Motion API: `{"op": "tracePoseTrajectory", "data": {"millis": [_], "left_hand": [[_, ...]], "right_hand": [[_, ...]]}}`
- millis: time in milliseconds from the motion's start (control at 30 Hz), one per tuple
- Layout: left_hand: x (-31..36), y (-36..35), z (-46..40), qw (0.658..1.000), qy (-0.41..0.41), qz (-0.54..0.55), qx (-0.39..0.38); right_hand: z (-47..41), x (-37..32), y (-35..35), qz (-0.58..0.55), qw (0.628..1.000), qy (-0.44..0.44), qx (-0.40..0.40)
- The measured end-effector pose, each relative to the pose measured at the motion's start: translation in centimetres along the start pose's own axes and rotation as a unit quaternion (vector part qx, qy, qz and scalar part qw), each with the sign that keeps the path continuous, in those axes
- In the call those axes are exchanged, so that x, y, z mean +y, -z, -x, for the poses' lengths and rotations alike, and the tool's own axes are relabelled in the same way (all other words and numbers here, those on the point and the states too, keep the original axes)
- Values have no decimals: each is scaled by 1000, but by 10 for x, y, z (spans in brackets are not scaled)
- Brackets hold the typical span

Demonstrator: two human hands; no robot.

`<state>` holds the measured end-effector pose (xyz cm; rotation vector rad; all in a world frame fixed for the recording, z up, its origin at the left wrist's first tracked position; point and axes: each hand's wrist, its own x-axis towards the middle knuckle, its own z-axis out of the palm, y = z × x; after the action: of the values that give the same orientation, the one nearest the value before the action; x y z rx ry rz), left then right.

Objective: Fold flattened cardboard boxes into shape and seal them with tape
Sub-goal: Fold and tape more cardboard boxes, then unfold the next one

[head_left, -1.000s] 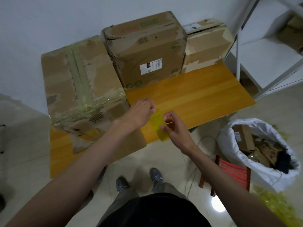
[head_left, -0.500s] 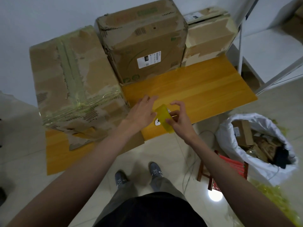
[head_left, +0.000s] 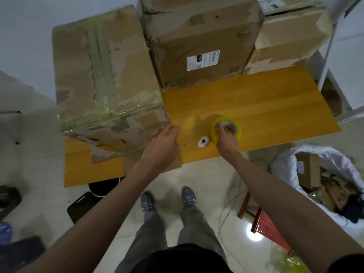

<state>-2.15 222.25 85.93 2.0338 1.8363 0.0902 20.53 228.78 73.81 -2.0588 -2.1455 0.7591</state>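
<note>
A yellow tape roll (head_left: 235, 126) lies flat on the orange wooden table (head_left: 266, 107). My right hand (head_left: 225, 137) rests on its near side with fingers in the core, gripping it. My left hand (head_left: 162, 147) hovers with fingers apart near the lower right corner of a large taped cardboard box (head_left: 104, 75) at the left, over a loose cardboard flap (head_left: 173, 164). A second assembled box (head_left: 201, 38) with a white label stands behind, and a third box (head_left: 291, 36) sits to its right.
A small white cutter (head_left: 203, 141) lies on the table between my hands. A white sack (head_left: 323, 174) of cardboard scraps sits on the floor at right, beside a red stool (head_left: 264, 223). A white metal shelf (head_left: 334, 46) stands at far right. Cables trail across the floor.
The tape roll, held up between both hands earlier, now lies on the table under my right hand. My left hand has let go and moved left toward the taped box.
</note>
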Motion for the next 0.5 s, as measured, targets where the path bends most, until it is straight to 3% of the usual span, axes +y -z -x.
{"op": "tracePoseTrajectory", "data": {"millis": [267, 500], "left_hand": [[-5, 10, 12, 1000, 8, 4, 30], [0, 50, 31, 995, -33, -7, 89]], "right_hand": [[16, -6, 7, 18, 999, -26, -39], [35, -76, 79, 17, 994, 73, 82]]}}
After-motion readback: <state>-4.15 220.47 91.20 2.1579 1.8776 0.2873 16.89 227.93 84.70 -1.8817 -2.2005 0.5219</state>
